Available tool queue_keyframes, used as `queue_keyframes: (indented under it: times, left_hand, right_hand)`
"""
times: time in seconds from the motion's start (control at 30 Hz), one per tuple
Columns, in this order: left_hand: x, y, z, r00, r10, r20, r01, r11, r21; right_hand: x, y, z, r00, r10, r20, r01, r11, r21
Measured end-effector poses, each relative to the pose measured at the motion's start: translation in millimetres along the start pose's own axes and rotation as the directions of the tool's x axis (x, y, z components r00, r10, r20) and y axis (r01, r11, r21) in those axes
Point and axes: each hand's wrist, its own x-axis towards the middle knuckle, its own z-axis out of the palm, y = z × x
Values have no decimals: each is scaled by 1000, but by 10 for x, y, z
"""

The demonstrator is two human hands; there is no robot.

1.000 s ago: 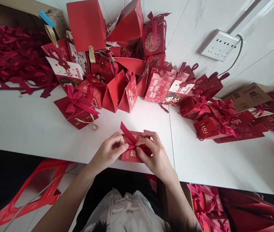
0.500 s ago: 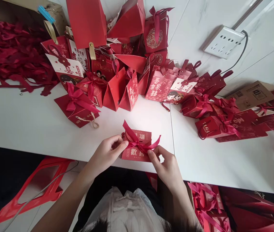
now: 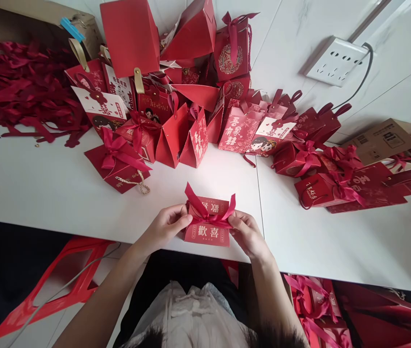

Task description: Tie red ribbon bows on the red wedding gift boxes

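A small red gift box [image 3: 207, 234] with gold characters lies near the front edge of the white table [image 3: 46, 188]. A dark red ribbon [image 3: 209, 212] is tied across its top, both tails sticking up. My left hand [image 3: 165, 226] pinches the box's left end, fingers closed on it. My right hand [image 3: 247, 234] grips the box's right end at the ribbon's right tail.
Several red gift boxes and bags [image 3: 176, 96] are heaped at the back of the table. More boxes with bows [image 3: 321, 179] lie to the right. Loose dark red ribbons [image 3: 20, 92] pile up at the back left. A white power strip [image 3: 334, 60] and a cardboard box [image 3: 383, 140] sit at the right.
My right hand moved off the box's top, pulled the ribbon's right tail out, then came to the box's right end. The bow now sits tied and the box faces me.
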Motion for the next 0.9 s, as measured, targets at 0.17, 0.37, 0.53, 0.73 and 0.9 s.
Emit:
queue_keyframes:
  times: [0.17,0.37,0.53,0.73,0.9]
  left_hand:
    - [-69,100,-64,992,92,-89,-69,971,227]
    - [-79,417,58,833,553,-23,-418,655,630]
    - [45,435,196,818,544,189,-482,467,741]
    - [55,333,175,827,536,171,-452,450,770]
    - [56,287,170,833,530,159,-436,451,779]
  right_hand:
    - [-38,-88,-71,998,-58,-7,57,994,-97]
    - [-23,-245,-93,984,-149,-95,129,973,-194]
    - [-48,-419,-115,939,-341,-32,314,893,-324]
    - [-71,-616,-156,889,-435,139,449,777,-442]
    - [-45,-709,-118,879,-400,260,475,773,-419]
